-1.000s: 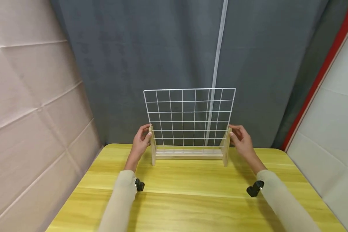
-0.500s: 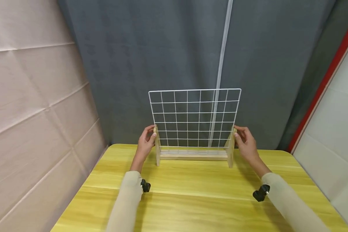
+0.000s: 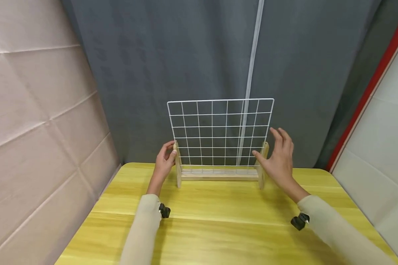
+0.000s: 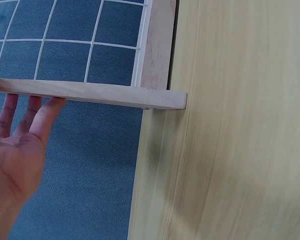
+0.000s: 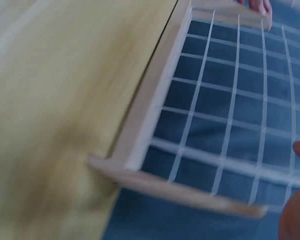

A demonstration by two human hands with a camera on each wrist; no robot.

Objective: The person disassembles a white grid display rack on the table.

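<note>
At the bottom of the head view two pale sleeves reach up across a yellow wooden table, each with a small black camera mount at the wrist. Toward the middle of the frame the left hand rests against the left wooden post of a rack, fingers curled lightly onto the post's top; the left wrist view shows the fingertips touching the post's side. The right hand is spread, fingers straight and apart, just beside the right post, holding nothing. The rack stands upright near the table's far edge, centre frame, holding a white wire grid. Behind it hangs a grey curtain.
</note>
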